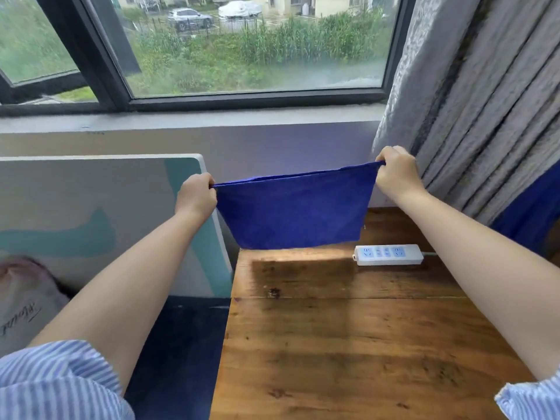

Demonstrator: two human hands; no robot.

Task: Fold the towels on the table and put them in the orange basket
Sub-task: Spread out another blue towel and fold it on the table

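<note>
Now the blue towel hangs ready for its next fold

I hold the blue towel (291,213) up in the air above the far end of the counter (348,344), my left hand (196,194) pinching one top corner and my right hand (397,174) pinching the other, hands set well apart so the top edge runs taut. Its top edge looks doubled, so I judge one fold is made. To do this step well I should keep the corners level, let the cloth hang flat, then bring my hands together so edges meet squarely before laying it down. A white power strip (388,254) lies on the counter just below the hem. No orange basket is in view
</note>
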